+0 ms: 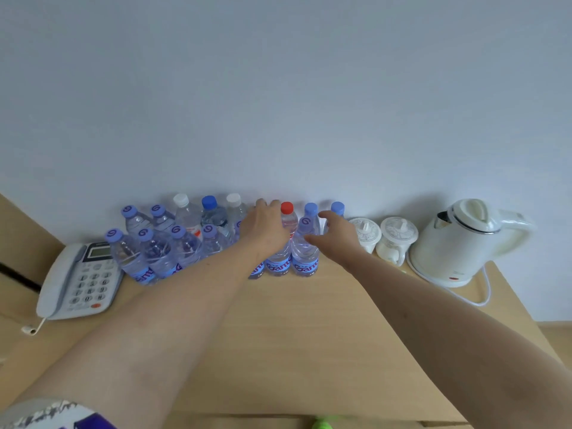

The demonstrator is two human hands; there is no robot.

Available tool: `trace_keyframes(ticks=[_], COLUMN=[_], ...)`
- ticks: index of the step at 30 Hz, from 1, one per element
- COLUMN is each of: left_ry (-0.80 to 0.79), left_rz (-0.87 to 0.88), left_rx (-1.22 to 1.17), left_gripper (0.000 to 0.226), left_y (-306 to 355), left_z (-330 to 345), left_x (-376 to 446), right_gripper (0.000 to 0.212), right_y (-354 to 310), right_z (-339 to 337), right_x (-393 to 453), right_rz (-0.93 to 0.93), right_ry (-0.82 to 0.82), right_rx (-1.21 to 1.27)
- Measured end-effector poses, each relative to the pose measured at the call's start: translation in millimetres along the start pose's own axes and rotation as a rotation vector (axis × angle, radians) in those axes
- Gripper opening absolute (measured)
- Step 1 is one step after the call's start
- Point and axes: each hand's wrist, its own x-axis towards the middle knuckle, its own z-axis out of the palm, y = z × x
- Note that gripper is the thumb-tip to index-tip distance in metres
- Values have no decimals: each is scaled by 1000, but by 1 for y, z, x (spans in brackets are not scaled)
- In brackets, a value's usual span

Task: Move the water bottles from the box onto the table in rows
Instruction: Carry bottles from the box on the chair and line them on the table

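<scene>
1. Against the wall, at the far edge of the wooden table (309,320), water bottles (161,243) stand upright in two rows, most with purple-blue caps, two with white caps, one with a red cap (287,207).
2. Left hand (266,226) reaches over the row and covers the top of a front bottle (277,263); the fingers curl downward, but whether they grasp it cannot be told.
3. Right hand (335,232) hovers just beside the rightmost front bottle (305,255), fingers spread and relaxed, thumb near the bottle's shoulder, holding nothing.
4. Left of the bottles lies a desk telephone (80,280).
5. Right of the bottles stand two white lidded cups (399,235) and a white electric kettle (458,243).
</scene>
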Motion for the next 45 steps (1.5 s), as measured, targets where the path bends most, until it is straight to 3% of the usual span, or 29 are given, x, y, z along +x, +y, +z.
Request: trace_keyframes(ticks=[9, 17, 26, 37, 45], left_ry=[-32, -165, -248, -416, -546], left_rz=[406, 754, 1177, 1517, 1728], left_rx=[12, -25, 5, -135, -163], left_gripper=[45, 50, 56, 54, 64], left_y=[55, 151, 298, 484, 571], left_z=[-6, 27, 45, 74, 91], left_x=[-50, -148, -323, -611, -789], right_gripper=[67, 75, 78, 76, 77], right_y=[18, 79, 148, 247, 298], right_z=[-30, -74, -139, -220, -249], right_x=[-101, -265, -465, -757, -919], right_rz=[144, 500, 792, 1123, 1363], right_ry=[273, 480, 745, 1011, 1114], right_rx=[-117, -126, -117, -82, -74])
